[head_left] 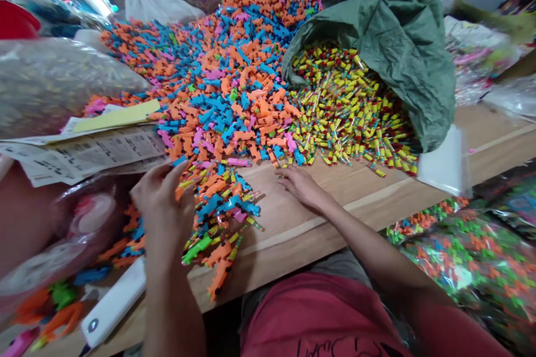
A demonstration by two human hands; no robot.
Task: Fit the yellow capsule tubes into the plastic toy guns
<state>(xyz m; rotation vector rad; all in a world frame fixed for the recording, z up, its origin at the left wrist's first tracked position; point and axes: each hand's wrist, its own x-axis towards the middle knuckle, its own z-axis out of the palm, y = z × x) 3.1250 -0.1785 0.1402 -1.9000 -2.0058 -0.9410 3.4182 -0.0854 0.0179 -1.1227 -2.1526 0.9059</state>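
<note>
A big heap of small orange, blue and pink plastic toy pieces (226, 83) covers the wooden table (377, 201). Beside it, yellow-and-red toy pieces (347, 111) spill from a green sack (389, 39). My left hand (161, 201) hovers at the left of a small pile of assembled toys (218, 212) near the table's front edge, fingers curled, thumb and fingertips close together; what they hold is hidden. My right hand (301, 185) lies flat on the bare wood, fingers stretched toward the heap's edge, holding nothing.
Printed papers and a yellow sheet (96, 145) lie at the left, over clear bags of toys (54, 83). A white power bank (113, 304) sits at the front left. A small clear bag (444, 162) lies at the right edge. Packed bags (464, 256) fill the floor at the right.
</note>
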